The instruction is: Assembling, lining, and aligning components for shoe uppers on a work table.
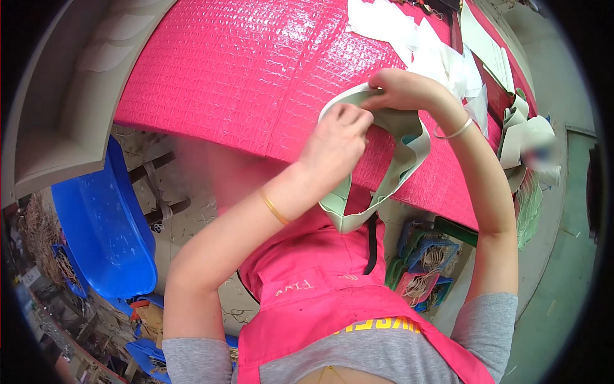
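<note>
A pale green and white band of soft sheet material, bent into an open loop, hangs at the near edge of the pink-covered table. My left hand is closed on the upper left part of the band, its fingers curled in. Close beside it, my right hand bends over the top of the loop with thumb and fingers pinched on the band's edge. Both sets of fingertips nearly meet there. The lower part of the loop dangles in front of my pink apron. Exactly what the fingertips press is partly hidden.
White sheet pieces lie on the pink table cover at the far right. More pale green pieces hang off the right side. A blue plastic chair stands at left, and baskets of cords sit under the table.
</note>
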`<state>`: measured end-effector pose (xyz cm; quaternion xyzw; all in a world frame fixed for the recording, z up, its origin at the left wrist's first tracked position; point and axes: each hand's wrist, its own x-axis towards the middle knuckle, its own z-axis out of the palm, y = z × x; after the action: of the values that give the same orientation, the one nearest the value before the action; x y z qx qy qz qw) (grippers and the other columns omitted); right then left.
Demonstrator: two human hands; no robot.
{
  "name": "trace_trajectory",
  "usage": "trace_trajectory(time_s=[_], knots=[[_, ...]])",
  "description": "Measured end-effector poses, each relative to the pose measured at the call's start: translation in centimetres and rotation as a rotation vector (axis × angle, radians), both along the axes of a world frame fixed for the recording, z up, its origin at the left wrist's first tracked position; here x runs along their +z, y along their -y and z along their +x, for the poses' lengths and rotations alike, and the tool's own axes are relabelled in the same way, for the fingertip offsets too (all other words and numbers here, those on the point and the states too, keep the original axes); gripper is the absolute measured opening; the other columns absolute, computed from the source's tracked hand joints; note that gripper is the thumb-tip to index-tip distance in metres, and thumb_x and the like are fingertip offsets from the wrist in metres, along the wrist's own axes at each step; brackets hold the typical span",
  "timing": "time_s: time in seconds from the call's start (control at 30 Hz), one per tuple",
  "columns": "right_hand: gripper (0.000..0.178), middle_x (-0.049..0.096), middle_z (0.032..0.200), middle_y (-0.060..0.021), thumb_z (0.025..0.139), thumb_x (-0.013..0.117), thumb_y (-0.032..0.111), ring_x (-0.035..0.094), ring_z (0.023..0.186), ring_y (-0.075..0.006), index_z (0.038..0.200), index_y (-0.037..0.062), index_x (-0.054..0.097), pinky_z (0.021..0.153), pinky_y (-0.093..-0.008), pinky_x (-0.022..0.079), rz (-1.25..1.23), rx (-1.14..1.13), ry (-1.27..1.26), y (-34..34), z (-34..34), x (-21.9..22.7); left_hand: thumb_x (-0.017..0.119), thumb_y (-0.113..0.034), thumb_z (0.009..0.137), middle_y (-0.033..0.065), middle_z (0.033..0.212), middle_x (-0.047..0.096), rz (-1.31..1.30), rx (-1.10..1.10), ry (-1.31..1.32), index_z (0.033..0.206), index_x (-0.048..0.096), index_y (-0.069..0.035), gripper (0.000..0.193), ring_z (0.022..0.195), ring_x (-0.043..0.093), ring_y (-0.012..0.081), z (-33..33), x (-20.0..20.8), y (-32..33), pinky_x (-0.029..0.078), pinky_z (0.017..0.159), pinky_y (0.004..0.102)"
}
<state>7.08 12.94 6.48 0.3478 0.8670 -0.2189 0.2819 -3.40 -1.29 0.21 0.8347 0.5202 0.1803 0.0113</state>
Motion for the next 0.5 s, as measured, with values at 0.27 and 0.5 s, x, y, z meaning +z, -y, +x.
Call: trace_trajectory(time_s=[0.27,0.5], knots=[[0.032,0.061,0.078,-0.0096,0.076,0.063,0.024,0.056,0.068,-0.0140,0.096,-0.0015,0.059,0.058,-0.0288,0.044,-0.109,-0.308,-0.037,0.0,2.0,0.4,0.059,-0.018,0.073,0.0087,0.103,0.053,-0.070,-0.042,0.161,0.103,0.056,0.000,0.035,0.099,0.049,0.0223,0.0,0.5,-0.9,0.042,0.084,0.0317],[0.038,0.061,0.091,-0.0025,0.074,0.068,0.012,0.055,0.083,-0.0109,0.108,-0.0016,0.056,0.077,-0.0255,0.044,-0.344,-0.680,-0.556,3.1,8.0,-2.2,0.056,-0.025,0.079,0.0156,0.091,0.057,-0.746,-0.325,0.319,0.090,0.058,0.001,0.028,0.087,0.054,0.0286,-1.4,3.8,1.4,0.045,0.074,0.0376]])
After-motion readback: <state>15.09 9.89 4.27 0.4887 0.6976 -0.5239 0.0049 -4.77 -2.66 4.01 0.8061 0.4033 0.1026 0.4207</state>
